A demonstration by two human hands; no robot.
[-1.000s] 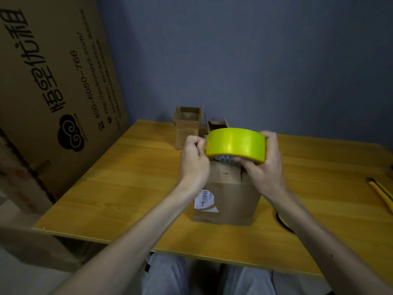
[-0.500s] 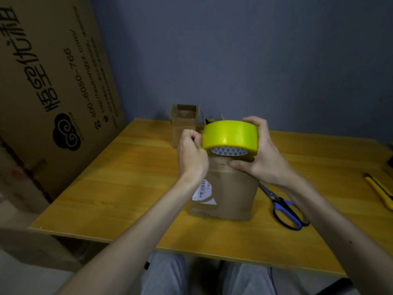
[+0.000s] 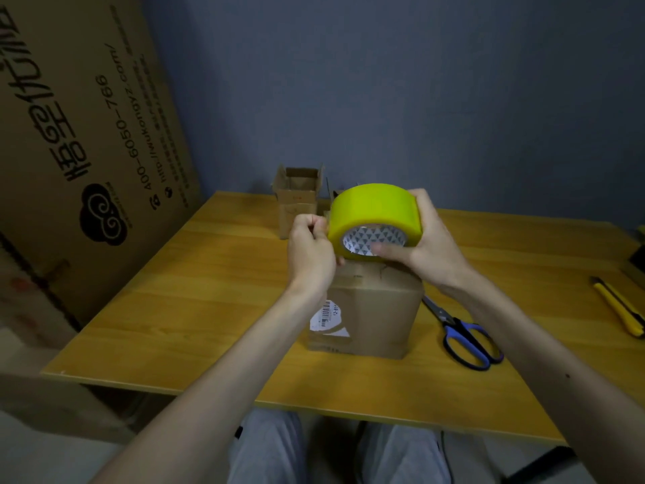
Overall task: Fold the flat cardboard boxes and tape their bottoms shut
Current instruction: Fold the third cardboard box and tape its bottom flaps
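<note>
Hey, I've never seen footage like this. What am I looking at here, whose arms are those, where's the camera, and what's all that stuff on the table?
There is no machine here. These are a person's two bare arms, filmed by a wide-angle camera worn on their head, looking forward and down. That is why the arms reach in from the bottom of the picture.

The right hand grips a yellow tape roll. The left hand pinches at the roll's edge, probably feeling for the loose end.

Just beneath them, a folded cardboard box stands on a wooden table. To its right lie blue-handled scissors and, farther out, a yellow utility knife. Near the table's far edge stands a small open box. A big printed carton leans at the left.
</note>
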